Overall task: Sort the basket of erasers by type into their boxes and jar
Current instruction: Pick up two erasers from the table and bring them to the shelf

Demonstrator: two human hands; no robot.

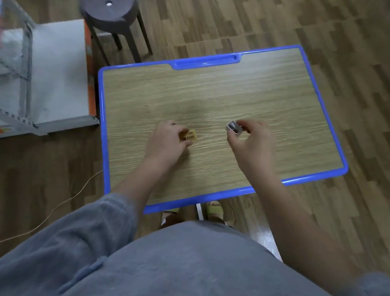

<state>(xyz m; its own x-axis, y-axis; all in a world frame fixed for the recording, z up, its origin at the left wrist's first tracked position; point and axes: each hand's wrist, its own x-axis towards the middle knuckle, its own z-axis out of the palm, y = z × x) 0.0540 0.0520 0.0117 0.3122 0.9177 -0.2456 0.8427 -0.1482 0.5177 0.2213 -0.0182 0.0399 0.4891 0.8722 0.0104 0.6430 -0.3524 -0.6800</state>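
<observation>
My left hand [166, 138] pinches a small yellow eraser [190, 135] with dark print, low over the wooden tabletop [216, 98]. My right hand [250, 138] pinches a small grey-white eraser [233, 127] with a dark face between thumb and fingertips, a little above the table. The two hands are side by side near the table's middle, a hand's width apart. No basket, boxes or jar appear in this view.
The small table has a raised blue rim [219, 63] with a handle slot at the far side. A dark round stool [109, 5] stands beyond its far left corner. A grey metal shelf [31, 76] is at the left. A thin cord [43, 220] lies on the floor.
</observation>
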